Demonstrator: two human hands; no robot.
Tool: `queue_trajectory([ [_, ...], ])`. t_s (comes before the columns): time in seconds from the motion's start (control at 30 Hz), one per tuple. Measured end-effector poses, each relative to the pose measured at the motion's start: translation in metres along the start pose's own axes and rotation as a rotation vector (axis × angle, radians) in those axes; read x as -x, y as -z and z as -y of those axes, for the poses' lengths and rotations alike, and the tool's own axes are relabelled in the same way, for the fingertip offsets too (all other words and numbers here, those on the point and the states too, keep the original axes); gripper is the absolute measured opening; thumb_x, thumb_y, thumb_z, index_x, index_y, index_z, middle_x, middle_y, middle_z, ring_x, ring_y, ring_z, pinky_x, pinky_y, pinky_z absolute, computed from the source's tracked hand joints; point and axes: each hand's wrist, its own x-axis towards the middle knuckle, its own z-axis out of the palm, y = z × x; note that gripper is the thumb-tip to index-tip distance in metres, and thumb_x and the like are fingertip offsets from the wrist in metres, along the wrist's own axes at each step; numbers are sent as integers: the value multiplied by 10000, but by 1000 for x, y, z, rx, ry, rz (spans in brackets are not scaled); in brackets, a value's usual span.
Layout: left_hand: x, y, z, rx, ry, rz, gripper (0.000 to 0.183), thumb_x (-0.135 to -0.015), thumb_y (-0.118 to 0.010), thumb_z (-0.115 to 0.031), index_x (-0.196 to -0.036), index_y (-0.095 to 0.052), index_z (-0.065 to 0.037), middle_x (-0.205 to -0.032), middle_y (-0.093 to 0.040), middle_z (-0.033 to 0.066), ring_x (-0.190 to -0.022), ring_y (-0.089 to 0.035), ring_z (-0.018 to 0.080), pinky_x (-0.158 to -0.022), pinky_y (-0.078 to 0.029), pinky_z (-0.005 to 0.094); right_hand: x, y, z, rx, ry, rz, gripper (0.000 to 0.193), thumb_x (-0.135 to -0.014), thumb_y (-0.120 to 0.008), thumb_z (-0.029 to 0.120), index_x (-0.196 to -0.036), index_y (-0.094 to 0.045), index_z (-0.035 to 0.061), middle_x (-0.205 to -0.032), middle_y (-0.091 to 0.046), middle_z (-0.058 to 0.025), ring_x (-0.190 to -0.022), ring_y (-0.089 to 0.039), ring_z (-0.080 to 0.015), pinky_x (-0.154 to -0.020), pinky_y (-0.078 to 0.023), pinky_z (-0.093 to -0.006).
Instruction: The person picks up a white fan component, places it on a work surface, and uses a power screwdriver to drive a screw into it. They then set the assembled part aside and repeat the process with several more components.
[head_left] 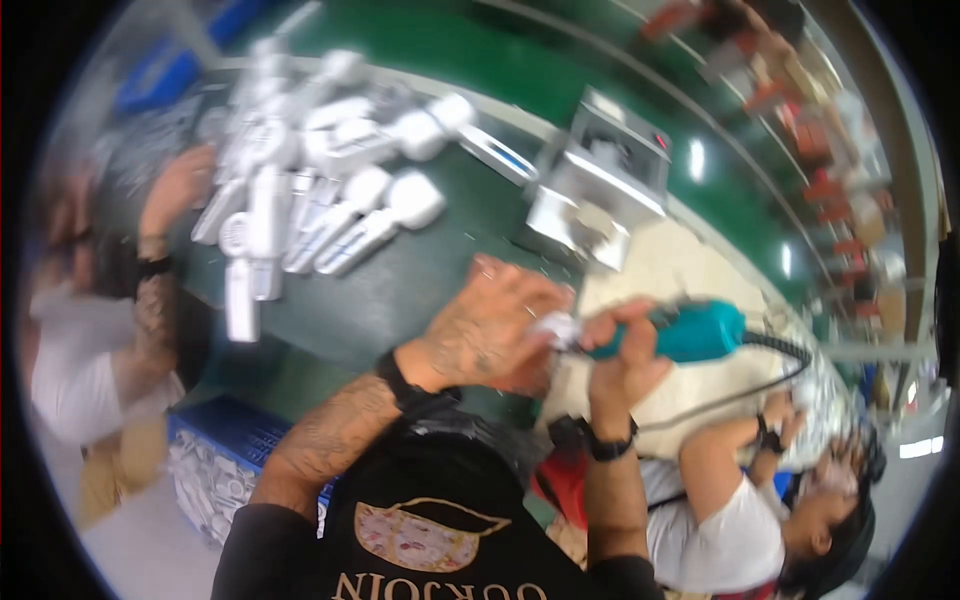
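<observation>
Teal power tool (pixel 690 333) in right grip (pixel 625 350), small white part (pixel 557 328) in left grip (pixel 490 335), blue crate (pixel 225 425) of white parts

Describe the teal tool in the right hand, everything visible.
The teal power tool has a smooth, plastic-looking barrel body lying roughly level above the table's green top. The right hand wraps its front end; a dark cable leaves its rear. Its tip meets a small white part held by the left hand. Blur hides finer detail.
</observation>
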Motion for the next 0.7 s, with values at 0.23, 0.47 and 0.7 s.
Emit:
queue_trajectory([
  [0.23, 39, 6, -27, -243, -192, 11, 365, -743, -697, -212, -1086, -634, -102, -1003, -626, 71, -960, -613, 261, -818, -499, 400, -21, 26, 59, -193, 278, -58, 495, -1010, -464, 512, -1093, -517, 27, -676, -415, -16, -646, -423, -124, -616, -339, -254],
  [0.47, 75, 111, 5, 65, 518, -536, 389, -933, -587, -178, -1275, -536, -1, -1200, -617, 181, -1120, -595, 336, -969, -461, 398, -74, 39, 41, 108, 490, -317, 459, -1044, -443, 435, -1116, -516, -12, -744, -445, -38, -676, -448, -134, -626, -405, -260],
  [0.7, 158, 220, 108, -297, 750, -1041, 399, -925, -548, -119, -1290, -491, 33, -1253, -560, 219, -1176, -554, 336, -1034, -408, 391, -76, 55, -16, 403, 412, -282, 449, -1010, -548, 404, -1168, -539, -16, -689, -513, -15, -623, -507, -100, -513, -406, -226],
])
